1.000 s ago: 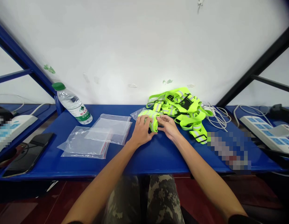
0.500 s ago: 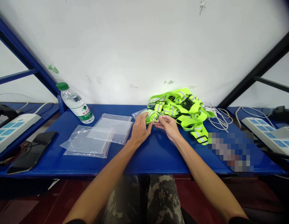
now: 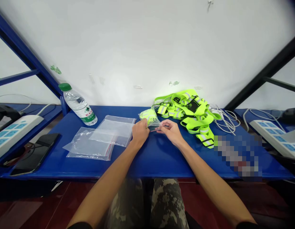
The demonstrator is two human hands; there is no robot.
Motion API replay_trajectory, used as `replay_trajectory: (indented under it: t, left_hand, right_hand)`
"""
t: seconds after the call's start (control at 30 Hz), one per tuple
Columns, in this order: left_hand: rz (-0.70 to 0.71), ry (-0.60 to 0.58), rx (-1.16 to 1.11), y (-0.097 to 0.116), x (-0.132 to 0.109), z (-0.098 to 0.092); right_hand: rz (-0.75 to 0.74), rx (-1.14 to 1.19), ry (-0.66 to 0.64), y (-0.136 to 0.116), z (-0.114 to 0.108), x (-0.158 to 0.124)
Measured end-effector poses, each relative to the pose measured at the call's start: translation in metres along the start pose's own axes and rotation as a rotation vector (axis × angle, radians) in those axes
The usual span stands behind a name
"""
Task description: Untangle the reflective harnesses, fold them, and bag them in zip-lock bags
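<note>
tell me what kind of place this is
Likely an indoor workstation, judging by the long blue table, flat clear plastic bags and tangled pile of neon-yellow reflective straps.

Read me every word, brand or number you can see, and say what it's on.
Nothing reads clearly.
Bottle label: red characters, too blurred to quote; white ones on green, too small.
Power strips: any markings too small.
Held bag, straps: no text I can make out.
</note>
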State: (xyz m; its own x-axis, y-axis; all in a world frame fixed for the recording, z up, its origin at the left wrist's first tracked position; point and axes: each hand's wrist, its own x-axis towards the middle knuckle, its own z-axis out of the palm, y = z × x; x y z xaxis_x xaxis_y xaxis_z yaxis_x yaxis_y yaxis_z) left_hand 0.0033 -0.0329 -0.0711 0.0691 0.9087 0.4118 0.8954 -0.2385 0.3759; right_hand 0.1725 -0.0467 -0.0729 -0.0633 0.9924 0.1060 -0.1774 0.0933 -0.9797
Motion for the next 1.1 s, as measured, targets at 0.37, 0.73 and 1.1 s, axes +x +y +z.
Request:
replay_trajectory:
  t: [0.37,0.73,1.1]
  left_hand:
    - [0.221,-0.07,-0.025,0.002,-0.008,0.003]
    - [0.205,-0.187,0.183,0.002,-0.014,0.003]
    - [0.531,-0.232,0.088,-0.001,-0.033,-0.012]
  right_hand:
    - [-0.225,-0.569,0.038,0.008,-0.022,0.002]
    - [-0.526,-1.345,-0.088,0.005,-0.039,-0.012]
    - [-0.643,-1.561,-0.289,0.006,-0.041,-0.018]
